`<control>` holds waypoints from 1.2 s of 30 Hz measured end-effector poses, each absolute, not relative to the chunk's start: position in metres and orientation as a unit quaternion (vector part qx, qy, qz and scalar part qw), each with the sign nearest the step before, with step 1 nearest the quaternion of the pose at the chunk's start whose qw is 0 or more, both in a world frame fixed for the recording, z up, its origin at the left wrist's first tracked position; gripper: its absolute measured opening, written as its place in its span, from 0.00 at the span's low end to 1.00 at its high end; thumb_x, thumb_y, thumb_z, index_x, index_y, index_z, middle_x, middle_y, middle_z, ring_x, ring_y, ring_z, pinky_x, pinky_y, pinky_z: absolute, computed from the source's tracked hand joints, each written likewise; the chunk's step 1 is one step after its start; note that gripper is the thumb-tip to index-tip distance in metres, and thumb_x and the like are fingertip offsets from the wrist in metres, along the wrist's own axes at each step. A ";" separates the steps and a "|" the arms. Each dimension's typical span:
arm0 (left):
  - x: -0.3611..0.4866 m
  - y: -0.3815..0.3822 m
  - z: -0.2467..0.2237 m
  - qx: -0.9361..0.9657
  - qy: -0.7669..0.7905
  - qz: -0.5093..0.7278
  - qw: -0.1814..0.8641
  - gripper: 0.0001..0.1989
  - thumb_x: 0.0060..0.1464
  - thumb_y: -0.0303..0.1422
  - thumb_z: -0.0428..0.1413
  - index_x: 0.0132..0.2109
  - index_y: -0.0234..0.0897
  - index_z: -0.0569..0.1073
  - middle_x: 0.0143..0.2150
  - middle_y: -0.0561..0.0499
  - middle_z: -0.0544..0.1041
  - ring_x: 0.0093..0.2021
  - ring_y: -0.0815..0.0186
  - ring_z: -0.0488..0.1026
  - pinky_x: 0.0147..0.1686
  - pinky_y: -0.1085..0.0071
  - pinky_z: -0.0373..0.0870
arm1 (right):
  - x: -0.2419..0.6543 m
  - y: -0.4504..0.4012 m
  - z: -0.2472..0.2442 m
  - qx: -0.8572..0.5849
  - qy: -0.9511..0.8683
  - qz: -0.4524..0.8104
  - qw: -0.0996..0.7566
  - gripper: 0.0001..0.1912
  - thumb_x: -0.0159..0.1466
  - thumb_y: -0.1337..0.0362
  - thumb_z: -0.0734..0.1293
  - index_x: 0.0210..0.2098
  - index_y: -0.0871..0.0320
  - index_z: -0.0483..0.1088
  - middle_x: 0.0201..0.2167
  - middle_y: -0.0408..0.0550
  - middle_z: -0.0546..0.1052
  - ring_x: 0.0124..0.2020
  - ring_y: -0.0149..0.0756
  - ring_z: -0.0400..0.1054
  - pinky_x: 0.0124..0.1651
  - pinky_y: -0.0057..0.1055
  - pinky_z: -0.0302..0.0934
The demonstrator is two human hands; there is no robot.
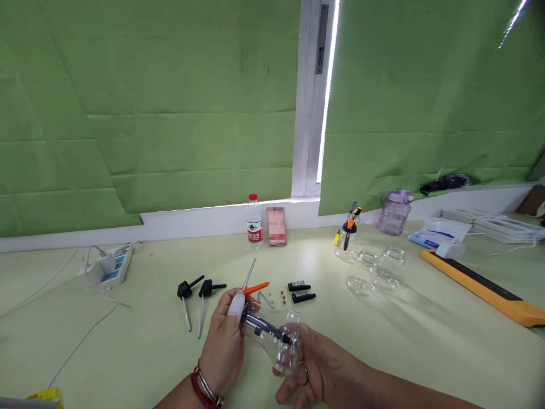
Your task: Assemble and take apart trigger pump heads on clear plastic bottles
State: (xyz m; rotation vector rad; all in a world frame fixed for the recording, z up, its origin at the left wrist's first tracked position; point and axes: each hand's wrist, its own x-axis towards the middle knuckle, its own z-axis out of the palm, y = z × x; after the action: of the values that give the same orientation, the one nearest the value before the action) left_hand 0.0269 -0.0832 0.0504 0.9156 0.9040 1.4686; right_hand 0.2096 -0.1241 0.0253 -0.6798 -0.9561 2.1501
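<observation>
From here I see the clear vessel (272, 347) in the air over the near part of the desk (140, 363), between the person's hands. Its long axis slants from the left hand (221, 346), which grips the black-fitted end at far left, down to the wide end at near right. The right hand (326, 358) is nearer that end, fingers curled around it. A black rod (266, 326) runs lengthwise inside. The orange tool (256, 288) lies just beyond the left hand; whether they touch, I can't tell.

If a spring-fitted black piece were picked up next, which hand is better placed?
Probably the right hand: the black pieces lie nearer it, and its fingers look looser on the glass vessel than the left hand's.
</observation>
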 end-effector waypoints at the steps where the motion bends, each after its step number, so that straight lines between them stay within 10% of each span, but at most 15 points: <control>1: 0.027 -0.085 0.052 0.411 0.394 0.609 0.552 0.12 0.53 0.41 0.55 0.36 0.35 0.70 0.31 0.51 0.73 0.33 0.68 0.70 0.34 0.74 0.67 | 0.210 -0.124 0.028 -0.268 -0.352 0.824 0.355 0.26 0.62 0.43 0.56 0.49 0.55 0.59 0.35 0.47 0.72 0.31 0.39 0.74 0.26 0.27 0.66; 12: 0.033 -0.091 0.056 0.489 0.529 0.423 0.549 0.18 0.51 0.49 0.50 0.34 0.37 0.66 0.16 0.63 0.55 0.11 0.77 0.49 0.10 0.79 0.46 | 0.233 -0.110 0.043 -0.381 -0.468 0.709 0.366 0.24 0.59 0.51 0.62 0.51 0.53 0.55 0.38 0.46 0.69 0.21 0.25 0.65 0.15 0.20 0.57; 16: 0.030 -0.085 0.057 0.454 0.537 0.396 0.591 0.18 0.52 0.50 0.49 0.30 0.39 0.61 0.16 0.62 0.58 0.11 0.78 0.46 0.11 0.80 0.41 | 0.242 -0.114 0.046 -0.368 -0.771 0.380 0.353 0.37 0.52 0.69 0.68 0.57 0.45 0.53 0.54 0.51 0.63 0.41 0.37 0.68 0.38 0.34 0.67; 19: 0.026 -0.082 0.058 0.465 0.525 0.398 0.591 0.19 0.52 0.51 0.48 0.29 0.39 0.60 0.17 0.60 0.61 0.12 0.78 0.45 0.11 0.80 0.41 | 0.249 -0.110 0.050 -0.300 -0.872 0.185 0.339 0.34 0.55 0.74 0.64 0.56 0.39 0.57 0.63 0.46 0.54 0.60 0.48 0.52 0.58 0.50 0.52; 22: 0.023 -0.082 0.055 0.476 0.519 0.432 0.563 0.18 0.53 0.51 0.47 0.32 0.39 0.62 0.17 0.62 0.59 0.12 0.77 0.45 0.11 0.80 0.43 | 0.247 -0.106 0.048 -0.332 -0.793 0.350 0.373 0.41 0.58 0.63 0.66 0.63 0.41 0.40 0.64 0.54 0.48 0.60 0.50 0.53 0.53 0.49 0.59; 26: 0.023 -0.081 0.051 0.531 0.513 0.459 0.493 0.17 0.52 0.49 0.50 0.30 0.39 0.63 0.17 0.61 0.57 0.12 0.77 0.51 0.11 0.79 0.47 | 0.237 -0.108 0.041 -0.343 -0.631 0.620 0.315 0.30 0.66 0.48 0.50 0.64 0.48 0.36 0.52 0.59 0.64 0.40 0.43 0.72 0.31 0.39 0.69; 33: 0.022 -0.081 0.056 0.506 0.518 0.444 0.528 0.18 0.54 0.50 0.46 0.31 0.39 0.64 0.18 0.61 0.57 0.13 0.76 0.47 0.10 0.78 0.47 | 0.246 -0.109 0.048 -0.287 -0.846 0.273 0.356 0.24 0.60 0.63 0.67 0.54 0.41 0.62 0.61 0.47 0.57 0.64 0.50 0.42 0.63 0.54 0.39; 36: 0.020 -0.084 0.054 0.578 0.499 0.465 0.449 0.16 0.55 0.46 0.48 0.29 0.39 0.63 0.19 0.60 0.58 0.16 0.74 0.52 0.14 0.78 0.51 | 0.245 -0.104 0.047 -0.347 -0.729 0.444 0.390 0.41 0.54 0.52 0.70 0.62 0.45 0.49 0.62 0.54 0.53 0.60 0.51 0.53 0.55 0.49 0.57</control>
State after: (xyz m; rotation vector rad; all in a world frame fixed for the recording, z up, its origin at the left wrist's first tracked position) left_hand 0.0200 -0.0841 0.0538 1.4293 1.2348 1.1496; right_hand 0.2453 -0.1044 0.0469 -0.8811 -1.8517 1.1285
